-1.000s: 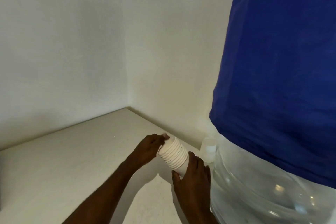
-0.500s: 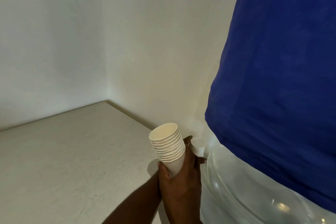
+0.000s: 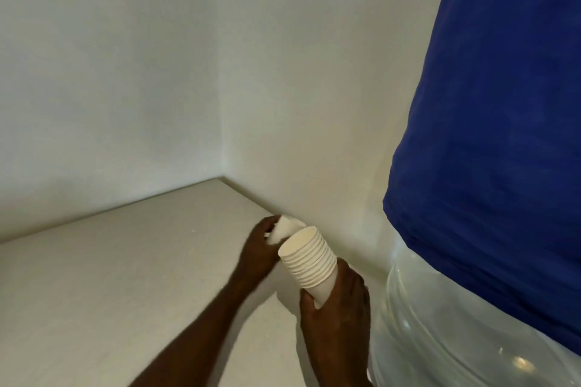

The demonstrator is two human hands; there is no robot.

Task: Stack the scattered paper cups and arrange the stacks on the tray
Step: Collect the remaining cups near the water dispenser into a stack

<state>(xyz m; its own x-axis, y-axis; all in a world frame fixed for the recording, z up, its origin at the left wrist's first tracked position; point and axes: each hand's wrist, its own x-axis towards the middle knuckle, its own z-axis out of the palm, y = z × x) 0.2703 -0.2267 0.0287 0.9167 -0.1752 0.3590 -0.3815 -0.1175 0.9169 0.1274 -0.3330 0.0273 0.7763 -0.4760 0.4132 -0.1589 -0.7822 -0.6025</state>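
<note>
The stack of cups tilts up and to the left, its open mouth facing the single cup just beside the rim. The right hand grips the stack's base; the left hand clutches the loose cup. Below lies a pale counter in a white corner, with a water jug at right. No tray shows.

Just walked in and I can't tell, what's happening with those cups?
A person is stacking white paper cups. The right hand grips a tilted stack of nested white paper cups by its base, while the left hand holds a single white paper cup just beside the stack's open mouth, not yet inserted. No tray is visible.
</note>
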